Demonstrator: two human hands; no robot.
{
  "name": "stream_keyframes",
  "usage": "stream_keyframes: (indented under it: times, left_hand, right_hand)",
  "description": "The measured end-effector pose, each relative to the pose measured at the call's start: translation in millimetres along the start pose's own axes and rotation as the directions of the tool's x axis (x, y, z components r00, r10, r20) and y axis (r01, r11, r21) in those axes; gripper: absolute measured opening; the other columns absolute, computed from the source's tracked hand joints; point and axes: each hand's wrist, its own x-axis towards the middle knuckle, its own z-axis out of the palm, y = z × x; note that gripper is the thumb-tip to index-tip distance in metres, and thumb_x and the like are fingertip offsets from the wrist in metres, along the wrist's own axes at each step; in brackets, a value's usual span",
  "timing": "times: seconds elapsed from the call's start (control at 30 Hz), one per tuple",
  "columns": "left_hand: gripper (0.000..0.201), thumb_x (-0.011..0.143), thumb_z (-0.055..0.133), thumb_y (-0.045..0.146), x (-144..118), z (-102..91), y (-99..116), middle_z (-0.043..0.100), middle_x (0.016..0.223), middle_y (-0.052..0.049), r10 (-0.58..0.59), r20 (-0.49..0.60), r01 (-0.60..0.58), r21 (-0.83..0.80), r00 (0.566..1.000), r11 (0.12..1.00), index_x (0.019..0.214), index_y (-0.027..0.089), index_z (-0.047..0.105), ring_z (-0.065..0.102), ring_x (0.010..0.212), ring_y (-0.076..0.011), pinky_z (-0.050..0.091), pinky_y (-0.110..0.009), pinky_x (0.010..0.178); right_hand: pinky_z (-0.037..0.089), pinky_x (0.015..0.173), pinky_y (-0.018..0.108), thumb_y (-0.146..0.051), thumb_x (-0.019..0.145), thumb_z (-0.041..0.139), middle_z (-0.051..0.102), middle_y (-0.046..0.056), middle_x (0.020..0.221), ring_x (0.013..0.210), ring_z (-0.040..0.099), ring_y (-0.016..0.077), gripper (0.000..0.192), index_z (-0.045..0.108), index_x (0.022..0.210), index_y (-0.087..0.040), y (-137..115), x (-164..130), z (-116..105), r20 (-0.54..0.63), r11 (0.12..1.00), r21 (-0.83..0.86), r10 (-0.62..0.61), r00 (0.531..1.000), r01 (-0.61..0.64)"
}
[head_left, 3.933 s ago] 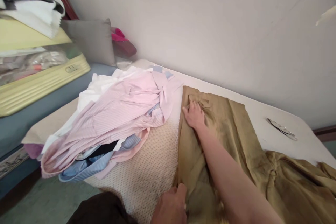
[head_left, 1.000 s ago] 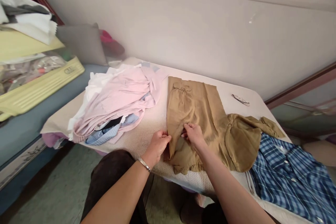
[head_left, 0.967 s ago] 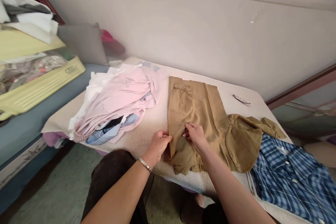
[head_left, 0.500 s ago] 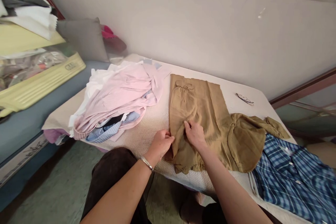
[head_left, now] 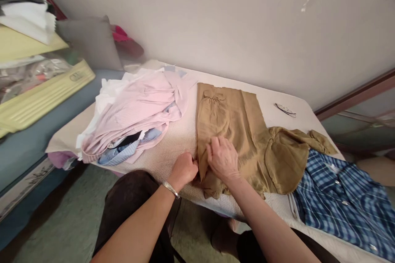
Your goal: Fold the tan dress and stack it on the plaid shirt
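Observation:
A brown blouse [head_left: 243, 119] lies spread on the cloth-covered bed, a gathered cuff folded over its upper left and one sleeve stretched out to the right. At its lower left edge, my left hand [head_left: 184, 168] is closed with the fingertips pinching the fabric; a silver bangle circles that wrist. Just right of it, my right hand [head_left: 222, 157] bears down on the blouse with curled fingers gripping cloth. Its fingertips are partly hidden. Between the two hands the fabric rises in a fold.
To the left is a heap of pink, white and blue clothes [head_left: 138, 107]. A blue plaid shirt [head_left: 345, 201] rests at the right. Eyeglasses [head_left: 285, 109] lie near the back edge of the bed [head_left: 175, 144], beside the wall. A yellow plastic container [head_left: 46, 94] stands far left.
My right hand has turned and moved slightly toward me and left, its fingers now curled into the blouse. The lower left edge of the cloth is bunched up more.

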Motion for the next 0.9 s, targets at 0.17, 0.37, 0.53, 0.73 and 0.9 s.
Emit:
stream_keyframes:
  times: [0.17, 0.37, 0.53, 0.73, 0.9]
  left_hand:
    - [0.024, 0.083, 0.057, 0.02, 1.9, -6.1, -5.7, 0.065, 0.052, -0.007, 0.031, 0.107, -0.036, 0.045, 0.994, 0.998, 0.06, 0.019, 0.064, 0.069, 0.064, -0.0212, 0.044, -0.029, 0.062]
    - [0.018, 0.091, 0.055, 0.025, 7.2, -16.1, -7.6, 0.07, 0.067, -0.005, 0.084, -0.135, -0.074, 0.082, 0.987, 0.994, 0.077, 0.02, 0.064, 0.065, 0.068, -0.0191, 0.041, -0.03, 0.067]
    - [0.014, 0.094, 0.051, 0.018, 9.7, -14.1, -2.7, 0.071, 0.083, -0.003, 0.333, -0.332, -0.37, -0.053, 0.882, 0.927, 0.086, 0.021, 0.062, 0.064, 0.075, -0.0159, 0.045, -0.027, 0.073]
    - [0.025, 0.087, 0.048, 0.004, 11.3, -5.0, -6.2, 0.071, 0.103, -0.006, 0.514, -0.158, -0.522, -0.01, 0.843, 0.853, 0.1, 0.021, 0.062, 0.065, 0.093, -0.0194, 0.049, -0.032, 0.088]
    - [0.023, 0.09, 0.045, 0.007, 17.4, -3.4, -13.3, 0.069, 0.105, -0.009, 0.501, -0.129, -0.504, 0.011, 0.856, 0.864, 0.1, 0.02, 0.06, 0.065, 0.097, -0.0217, 0.05, -0.036, 0.091]
  right_hand:
    - [0.025, 0.12, 0.055, -0.041, 0.106, 0.038, 0.031, 0.015, 0.167, 0.153, 0.027, 0.0311, 0.055, 0.04, 0.157, -0.02, -2.9, -13.3, 32.3, 0.147, 0.977, 0.067, -0.208, 0.967, 0.201]
    - [0.018, 0.124, 0.06, -0.057, 0.103, 0.042, 0.022, 0.015, 0.17, 0.157, 0.019, 0.032, 0.072, 0.027, 0.164, -0.02, -2.3, -21.1, 29.9, 0.202, 0.983, 0.104, -0.167, 0.965, 0.149]
    - [0.014, 0.125, 0.061, -0.058, 0.103, 0.041, 0.017, 0.015, 0.171, 0.158, 0.012, 0.0317, 0.076, 0.026, 0.164, -0.016, -10.4, -38.8, 29.1, 0.192, 0.979, 0.107, -0.192, 0.962, 0.174]
    - [0.019, 0.124, 0.061, -0.051, 0.105, 0.04, 0.019, 0.015, 0.171, 0.157, 0.018, 0.0322, 0.066, 0.033, 0.162, -0.018, -8.0, -37.6, 28.1, 0.211, 0.977, 0.144, -0.185, 0.96, 0.156]
    - [0.026, 0.123, 0.056, -0.041, 0.108, 0.038, 0.043, 0.018, 0.16, 0.151, 0.034, 0.032, 0.053, 0.049, 0.151, -0.013, -2.3, -43.8, -4.4, 0.137, 0.96, 0.174, -0.243, 0.96, 0.218]
